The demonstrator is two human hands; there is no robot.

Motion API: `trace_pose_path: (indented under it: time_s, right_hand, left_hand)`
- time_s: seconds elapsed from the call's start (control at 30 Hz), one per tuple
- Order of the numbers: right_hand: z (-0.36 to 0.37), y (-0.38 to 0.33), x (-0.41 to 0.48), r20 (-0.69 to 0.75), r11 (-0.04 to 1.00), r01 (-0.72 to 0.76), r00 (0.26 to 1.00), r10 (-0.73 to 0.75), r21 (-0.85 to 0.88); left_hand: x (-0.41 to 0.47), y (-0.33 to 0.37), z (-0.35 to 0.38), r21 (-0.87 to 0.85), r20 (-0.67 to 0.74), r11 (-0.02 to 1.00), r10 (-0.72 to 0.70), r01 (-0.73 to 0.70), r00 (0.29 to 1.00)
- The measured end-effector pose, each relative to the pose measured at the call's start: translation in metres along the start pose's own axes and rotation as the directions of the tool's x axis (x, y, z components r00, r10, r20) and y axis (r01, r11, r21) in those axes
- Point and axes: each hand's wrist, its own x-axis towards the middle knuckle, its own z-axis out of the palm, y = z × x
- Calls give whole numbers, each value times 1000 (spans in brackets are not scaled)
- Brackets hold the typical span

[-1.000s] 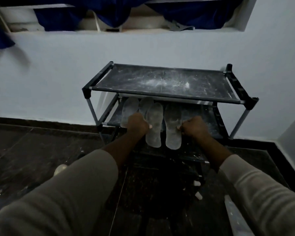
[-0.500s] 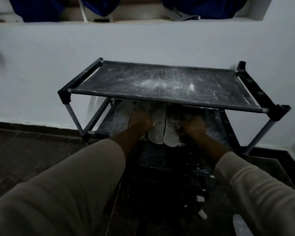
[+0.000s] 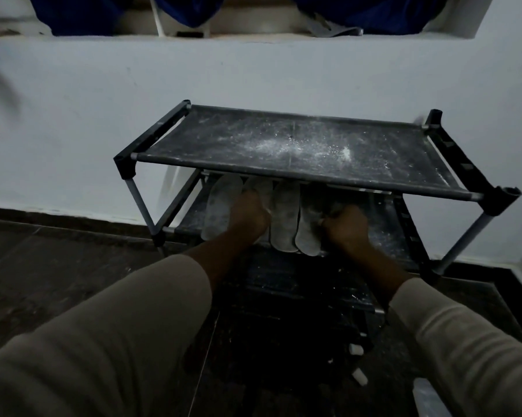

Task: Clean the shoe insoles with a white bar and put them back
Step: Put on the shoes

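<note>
Several pale grey insoles lie side by side on the second shelf of a black shoe rack (image 3: pixel 452 188), with their toes under the dusty top shelf. My left hand (image 3: pixel 250 215) rests with curled fingers on the second insole (image 3: pixel 261 188), between the leftmost insole (image 3: pixel 220 209) and the third insole (image 3: pixel 285 218). My right hand (image 3: pixel 344 224) is curled at the right edge of the fourth insole (image 3: pixel 309 224) and pinches it. Two small white bar pieces (image 3: pixel 356 349) lie on the floor below the rack.
White powder is scattered over the rack's top shelf (image 3: pixel 299 145). The rack stands against a white wall (image 3: pixel 253 76), on a dark floor (image 3: pixel 43 266). A pale plastic item (image 3: pixel 428 398) lies at the lower right. Blue cloth (image 3: pixel 82 13) hangs on the ledge above.
Both hands have slid the insoles further back under the top shelf. The third and fourth insoles stick out less at the front, and the view has come closer to the rack.
</note>
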Motion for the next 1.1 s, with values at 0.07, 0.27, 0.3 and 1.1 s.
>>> trace_pose_path:
  time_s: [0.07,0.27,0.3,1.1]
  right_hand:
    - [0,-4,-9,-13,999,53,998,-53,-12]
    - [7,-27,-54,25,930,355,935,-355,-95]
    - [11,-30,-62,35,904,406,914,-405,-133]
    - [280,-109,-225,637,602,798,472,-610,-15]
  left_hand:
    - [-12,-12,-6,-24,-28,999,47,-48,999]
    - [-71,-41,-32,97,-72,958,277,-269,958]
    - [-84,-47,-38,122,-67,951,292,-283,954]
    - [-283,-329,-46,261,-95,830,-486,493,869]
